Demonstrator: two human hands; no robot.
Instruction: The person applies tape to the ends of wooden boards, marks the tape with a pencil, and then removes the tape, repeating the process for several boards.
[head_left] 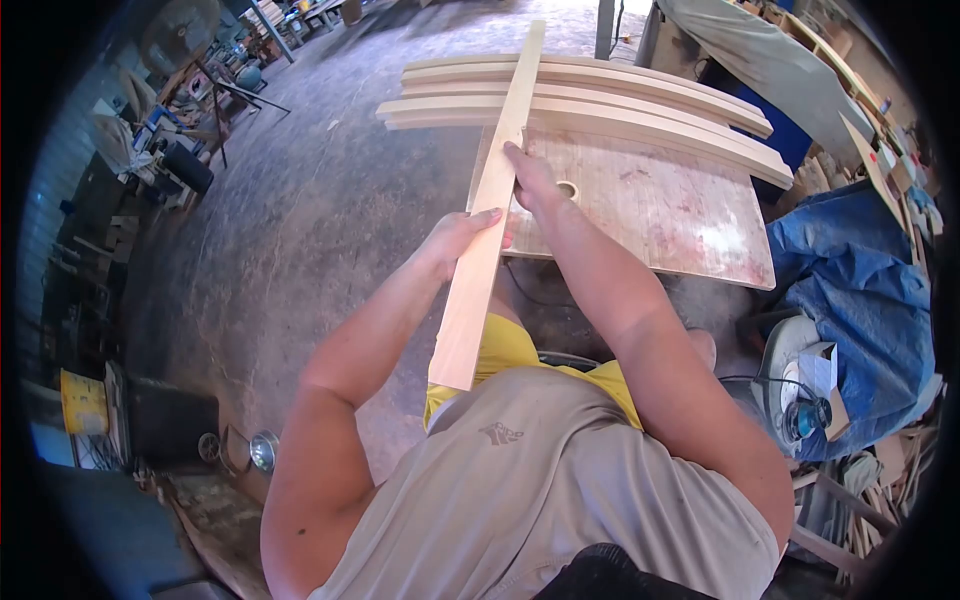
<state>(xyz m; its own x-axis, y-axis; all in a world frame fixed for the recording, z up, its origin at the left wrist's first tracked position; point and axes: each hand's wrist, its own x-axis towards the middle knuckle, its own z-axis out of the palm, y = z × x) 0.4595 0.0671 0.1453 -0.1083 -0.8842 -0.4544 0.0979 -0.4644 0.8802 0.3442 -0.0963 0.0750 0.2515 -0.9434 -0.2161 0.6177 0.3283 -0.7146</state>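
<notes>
Above the worktable's [690,215] left side: held board [495,180], one long pale length of wood pointing away from the person; its near end projects past the worktable's near edge, over the yellow shorts [512,350].
Left hand [456,240]: grasping the held board just off the worktable's near left corner; thumb on the upper face, fingertips showing at the opposite edge. This wrap presumably carries the weight of the near portion.
Right hand [538,185]: grasping the held board farther along, over the worktable's left part; thumb on top by the right-hand edge, remaining fingers mostly hidden. Staggered grips probably steady the length against twisting.
Far end: crosses above the stacked boards [660,125]; contact with them cannot be determined from this angle.
Stacking: several lengths laid roughly parallel across the worktable's far side, left ends overhanging its left edge. Such a layout likely keeps long pieces together and within reach.
Round opening [568,188]: near left area of the worktable, just right of the held board; hole or loose ring, cannot tell.
Blue tarp [855,270]: right of the worktable, bunched and draped, presumably as a protective cover.
</notes>
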